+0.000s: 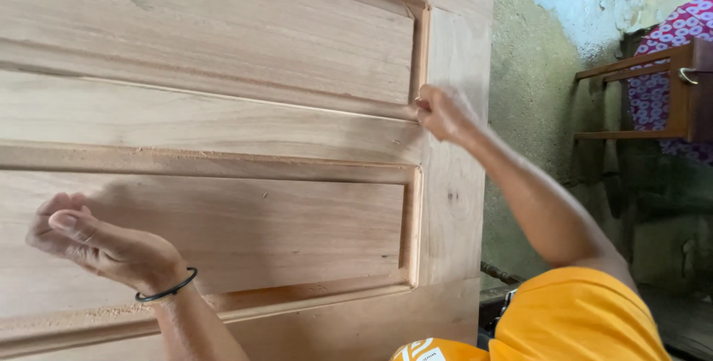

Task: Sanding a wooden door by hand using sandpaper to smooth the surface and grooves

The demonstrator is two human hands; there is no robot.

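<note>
At two o'clock on the wooden door (223, 131), the right hand (444, 112) presses against the corner of the upper recessed panel (208, 34), its fingers (425, 102) clenched around something too small to make out. Down at eight o'clock, the left hand (104, 246) hovers before the lower panel (245, 227), fingers curled loosely, grasping nothing; a black band (167, 289) circles its wrist. Sawdust (74, 316) lies along the bottom moulding. Toward three o'clock stands a wooden frame (646, 97) with patterned cloth (668, 56).
</note>
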